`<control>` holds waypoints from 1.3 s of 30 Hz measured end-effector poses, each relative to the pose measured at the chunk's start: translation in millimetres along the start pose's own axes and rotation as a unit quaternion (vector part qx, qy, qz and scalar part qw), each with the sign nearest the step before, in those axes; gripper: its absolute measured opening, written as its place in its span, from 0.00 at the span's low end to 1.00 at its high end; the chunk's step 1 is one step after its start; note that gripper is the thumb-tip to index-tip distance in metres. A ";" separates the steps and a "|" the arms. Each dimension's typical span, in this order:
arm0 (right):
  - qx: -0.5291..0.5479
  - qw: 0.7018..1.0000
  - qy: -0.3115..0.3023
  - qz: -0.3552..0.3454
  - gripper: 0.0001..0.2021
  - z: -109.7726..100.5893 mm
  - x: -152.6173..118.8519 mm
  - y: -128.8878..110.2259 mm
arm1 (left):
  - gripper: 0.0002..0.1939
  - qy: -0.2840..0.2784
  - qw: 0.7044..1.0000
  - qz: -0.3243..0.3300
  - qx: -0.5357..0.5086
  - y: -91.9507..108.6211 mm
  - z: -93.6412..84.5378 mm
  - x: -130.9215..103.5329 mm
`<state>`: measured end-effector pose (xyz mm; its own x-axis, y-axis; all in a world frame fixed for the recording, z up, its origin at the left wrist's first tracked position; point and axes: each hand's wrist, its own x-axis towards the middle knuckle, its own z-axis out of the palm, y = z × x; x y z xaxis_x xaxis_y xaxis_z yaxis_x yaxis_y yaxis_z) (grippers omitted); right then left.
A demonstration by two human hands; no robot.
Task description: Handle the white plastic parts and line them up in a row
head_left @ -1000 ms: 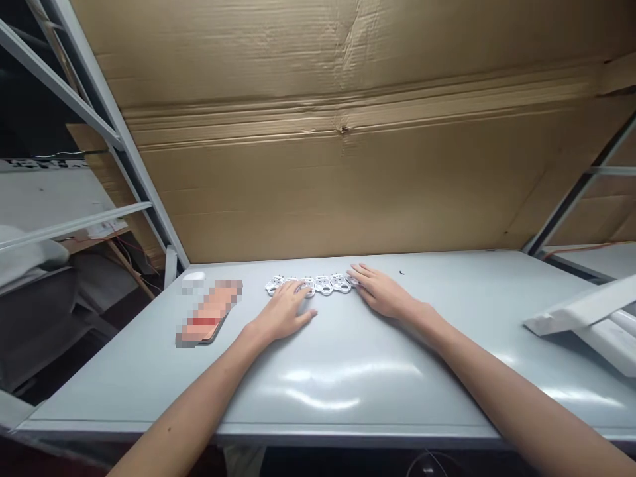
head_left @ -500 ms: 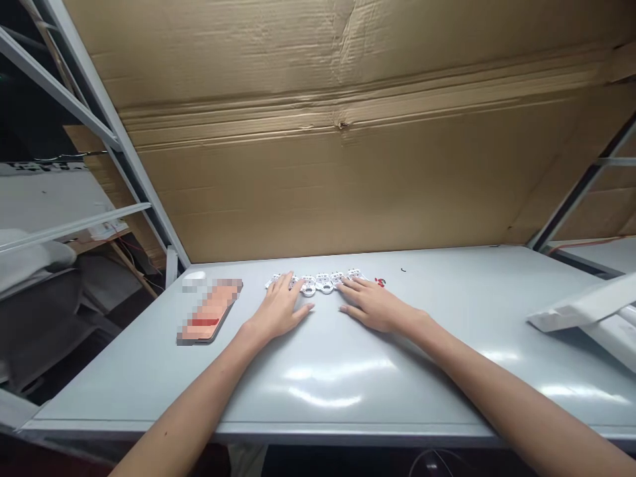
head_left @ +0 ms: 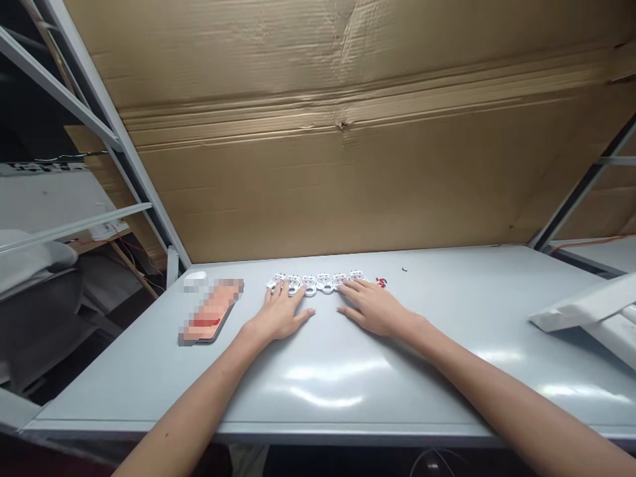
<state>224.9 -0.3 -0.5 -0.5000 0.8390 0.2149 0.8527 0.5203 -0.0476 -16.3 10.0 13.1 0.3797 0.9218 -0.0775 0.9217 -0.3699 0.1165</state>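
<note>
Several small white plastic pieces, each with a ring-shaped end, lie side by side in a slightly curved row; one of these white pieces (head_left: 324, 283) shows fully between my hands. My left hand (head_left: 282, 313) rests palm down with fingers spread, its fingertips over the left pieces of the row. Flat on the surface, my right hand (head_left: 370, 307) has its fingers stretched out, and the tips touch or cover the lower parts of the right pieces. Neither hand grips anything. Small red and black bits (head_left: 381, 282) lie just beyond the right end of the row.
The grey tabletop (head_left: 318, 371) carries a phone-like slab (head_left: 211, 311), partly blurred, and a small white object (head_left: 195, 281) at left. White foam-like pieces (head_left: 581, 308) jut in from the right. A cardboard wall (head_left: 338, 192) stands behind, with metal posts (head_left: 134, 159) at the sides.
My left hand has drawn back slightly toward me, uncovering more of the left white pieces. My right hand has barely shifted, and the row looks nearly the same.
</note>
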 end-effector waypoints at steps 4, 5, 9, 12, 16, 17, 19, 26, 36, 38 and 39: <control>0.005 1.000 0.004 0.004 0.25 0.9 0.2 -2.1 | 0.34 0.019 1.000 0.012 -0.003 -0.9 2.5 2.3; 0.002 1.000 0.007 0.005 0.25 0.8 0.3 -2.7 | 0.34 0.027 1.000 0.011 -0.007 -0.7 3.5 2.9; -0.010 0.999 0.018 0.027 0.26 1.1 0.9 -6.0 | 0.33 0.046 0.999 -0.007 -0.025 2.1 7.3 4.0; 0.007 1.000 0.013 0.026 0.31 3.0 1.4 -8.4 | 0.34 0.051 0.998 -0.009 -0.032 5.5 7.7 2.2; 0.037 0.999 -0.018 -0.002 0.36 6.6 1.7 -9.2 | 0.36 0.035 0.998 -0.012 -0.043 10.5 6.5 -1.9; 0.043 0.999 -0.021 -0.007 0.36 7.2 1.7 -9.1 | 0.36 0.028 0.999 -0.012 -0.043 11.6 6.4 -2.7; 0.049 0.999 -0.022 -0.007 0.36 7.7 1.8 -8.8 | 0.37 0.018 0.999 -0.011 -0.038 13.8 6.5 -3.7; 0.046 0.999 -0.025 -0.008 0.36 4.8 1.9 -9.6 | 0.36 0.025 1.000 -0.017 -0.001 21.2 8.3 -2.3; 0.040 0.997 -0.057 0.037 0.40 5.1 0.5 -10.9 | 0.39 0.055 0.998 -0.011 -0.022 11.9 17.9 2.8; 0.037 0.997 -0.059 0.032 0.40 4.8 0.6 -10.4 | 0.39 0.057 0.998 -0.009 -0.025 10.3 19.8 3.7; 0.036 0.997 -0.058 0.031 0.40 4.5 0.7 -10.2 | 0.39 0.058 0.998 -0.009 -0.026 10.0 20.1 4.0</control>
<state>215.2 -4.2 -4.2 -0.4643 0.8805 0.0953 0.8715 0.4734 -0.1278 -3.9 7.7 -6.0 0.3485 0.9367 0.0340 0.9220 -0.3491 0.1674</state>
